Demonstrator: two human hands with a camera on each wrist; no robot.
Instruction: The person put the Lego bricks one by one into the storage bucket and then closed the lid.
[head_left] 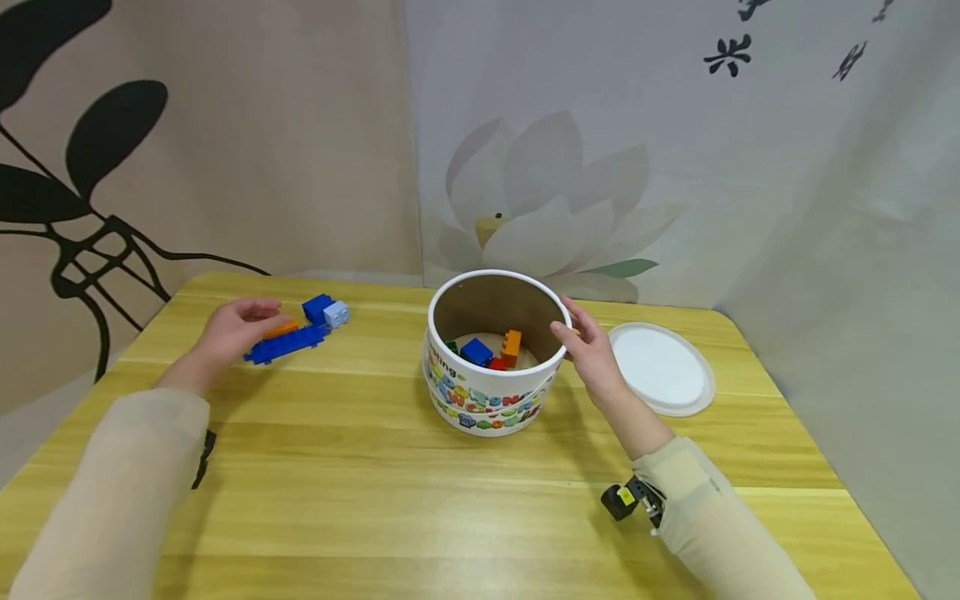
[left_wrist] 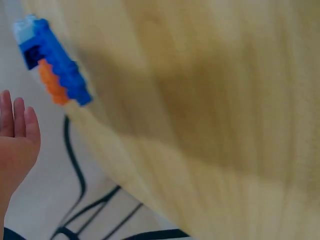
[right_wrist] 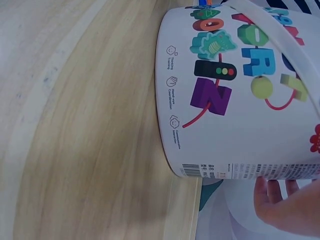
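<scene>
My left hand (head_left: 243, 329) is over an orange brick (head_left: 281, 328) at the left of the table, its fingers extended. In the left wrist view its fingers (left_wrist: 20, 120) stand apart from the bricks. Next to the orange brick lies a long blue toy brick base (head_left: 288, 343). A dark blue brick (head_left: 318, 308) and a pale blue brick (head_left: 337, 313) sit just behind. My right hand (head_left: 592, 350) holds the rim of a white bucket (head_left: 487, 396) on its right side, thumb over the edge. Inside the bucket are a blue brick (head_left: 476, 352), an orange brick (head_left: 511, 347) and a red one (head_left: 497, 364).
A round white lid (head_left: 662, 368) lies on the wooden table (head_left: 375, 517), right of the bucket. The bucket's white handle (right_wrist: 287, 45) hangs across its printed side. Behind the table is a wall (head_left: 300, 125) with plant and flower pictures.
</scene>
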